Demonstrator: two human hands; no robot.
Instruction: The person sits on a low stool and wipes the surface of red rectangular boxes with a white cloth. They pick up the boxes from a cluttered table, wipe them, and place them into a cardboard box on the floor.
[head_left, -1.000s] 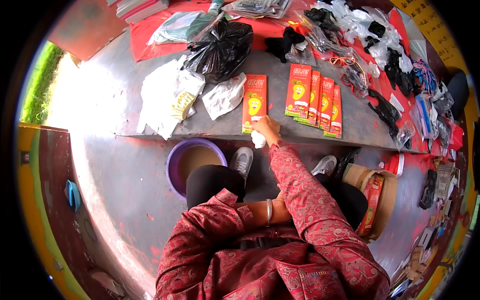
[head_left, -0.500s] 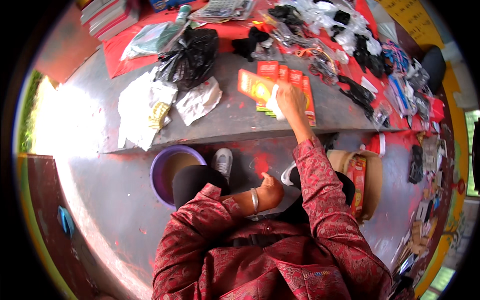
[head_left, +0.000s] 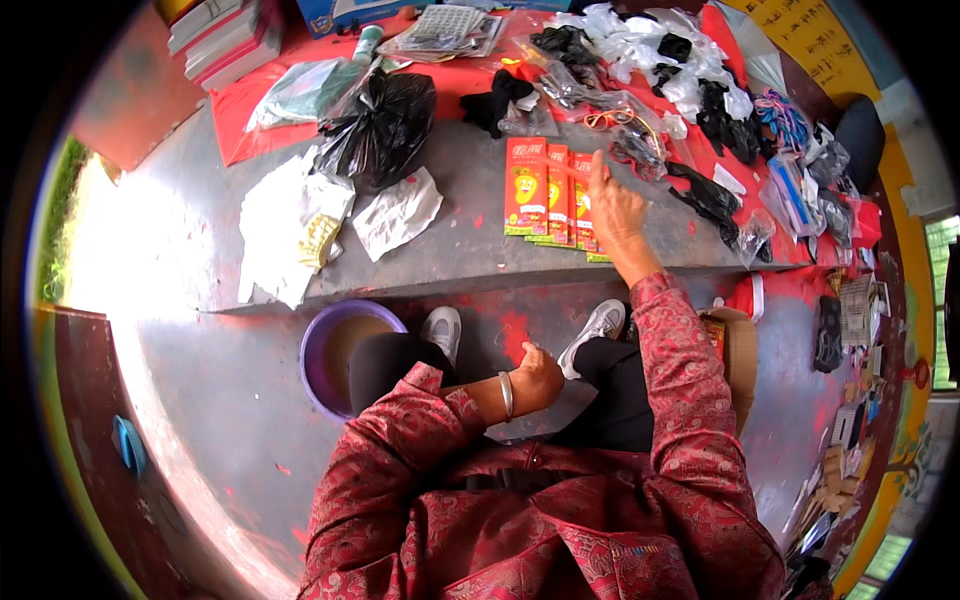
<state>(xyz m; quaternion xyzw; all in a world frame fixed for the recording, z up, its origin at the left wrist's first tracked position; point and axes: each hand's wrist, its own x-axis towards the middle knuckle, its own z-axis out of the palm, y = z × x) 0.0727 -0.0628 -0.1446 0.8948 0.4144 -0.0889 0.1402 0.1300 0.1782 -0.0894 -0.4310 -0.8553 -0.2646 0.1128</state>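
The right hand [head_left: 617,210] reaches the right end of the overlapping red packets [head_left: 525,190] on the grey table [head_left: 462,250] (perhaps gripping one; I can't tell). Nearer, the left hand [head_left: 538,378] hides its fingers, its state unclear.

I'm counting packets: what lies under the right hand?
Overlapping red packets reach in under the right hand; the leftmost one shows whole. What the hand covers is hidden, so the full count cannot be told.

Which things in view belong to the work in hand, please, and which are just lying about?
Seemingly in use:
overlapping red packets, right hand at their right side;
perhaps the cardboard box with red packaging.

Apparently just lying about:
knotted black bag;
heap of plastic bags;
blue basket.
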